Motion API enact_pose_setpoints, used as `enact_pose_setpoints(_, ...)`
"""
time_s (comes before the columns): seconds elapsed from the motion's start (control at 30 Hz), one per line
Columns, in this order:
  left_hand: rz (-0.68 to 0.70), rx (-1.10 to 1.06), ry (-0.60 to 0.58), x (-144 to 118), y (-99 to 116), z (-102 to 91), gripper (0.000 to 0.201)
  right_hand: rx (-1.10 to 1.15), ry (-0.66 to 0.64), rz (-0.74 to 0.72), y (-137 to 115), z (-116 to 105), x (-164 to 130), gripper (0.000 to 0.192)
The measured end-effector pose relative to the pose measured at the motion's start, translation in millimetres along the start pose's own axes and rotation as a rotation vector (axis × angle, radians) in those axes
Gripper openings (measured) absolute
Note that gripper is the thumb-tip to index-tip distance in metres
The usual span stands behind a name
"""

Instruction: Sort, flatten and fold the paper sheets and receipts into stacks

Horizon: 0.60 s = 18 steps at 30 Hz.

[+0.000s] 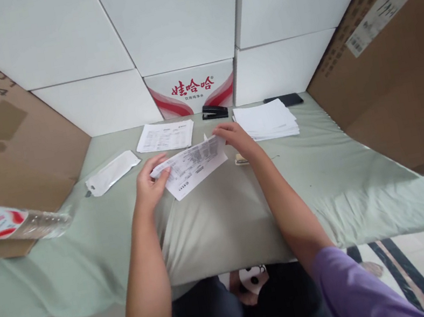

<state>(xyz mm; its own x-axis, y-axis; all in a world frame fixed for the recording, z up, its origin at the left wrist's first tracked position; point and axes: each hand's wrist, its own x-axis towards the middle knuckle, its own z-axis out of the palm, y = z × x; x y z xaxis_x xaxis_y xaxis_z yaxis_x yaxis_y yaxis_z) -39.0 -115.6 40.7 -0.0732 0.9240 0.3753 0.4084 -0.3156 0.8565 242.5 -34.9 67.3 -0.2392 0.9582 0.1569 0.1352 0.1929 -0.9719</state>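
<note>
Between my two hands is a printed paper sheet (193, 170), raised above the cloth and tilted, its upper part curved over. My left hand (152, 181) pinches its left end between thumb and fingers. At the upper right corner my right hand (235, 138) grips the paper with fingers closed. Whether it is one sheet or more I cannot tell. Behind the left hand lies a stack of printed papers (166, 136). A stack of white sheets (265, 120) is just beyond the right hand. Under the right wrist sits a small yellowish object (240, 159), partly hidden.
A black stapler (214, 111) stands at the back before a white-and-red carton (192, 90). A dark phone (284, 100) lies at back right. At left are a white plastic packet (113, 173) and a plastic bottle (13, 219). Cardboard boxes (397, 71) flank the green cloth (225, 232).
</note>
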Motion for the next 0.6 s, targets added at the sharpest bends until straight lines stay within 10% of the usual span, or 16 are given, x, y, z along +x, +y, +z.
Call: enact_pose_setpoints(0.6,-0.188,-0.150,0.185,13.1,-29.3,7.8,0.038,0.006,-0.021,-0.109,11.2,-3.1,0.0,0.032)
